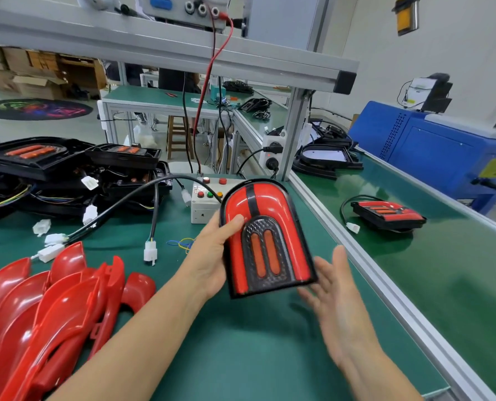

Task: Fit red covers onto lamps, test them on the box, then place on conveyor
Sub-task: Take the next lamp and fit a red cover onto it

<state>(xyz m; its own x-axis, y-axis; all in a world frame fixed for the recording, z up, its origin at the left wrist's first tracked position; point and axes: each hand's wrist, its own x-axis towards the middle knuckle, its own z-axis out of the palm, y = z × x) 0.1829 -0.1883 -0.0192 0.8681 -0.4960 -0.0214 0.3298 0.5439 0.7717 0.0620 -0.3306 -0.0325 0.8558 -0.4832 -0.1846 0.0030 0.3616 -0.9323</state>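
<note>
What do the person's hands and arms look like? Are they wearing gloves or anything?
No gloves. Both the left hand and the right hand are bare, and so are both forearms as far as the picture shows: no sleeves in view. No watch, ring or bracelet shows either. The right hand looks a bit blurry, so tiny details on it are hard to tell.

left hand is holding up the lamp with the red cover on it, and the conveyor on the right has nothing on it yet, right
Not quite. The left hand does hold up the lamp with its red cover on, but the conveyor is not bare: the head view shows another covered lamp lying on it, its cable and white plug beside it, and black parts further back.
</note>
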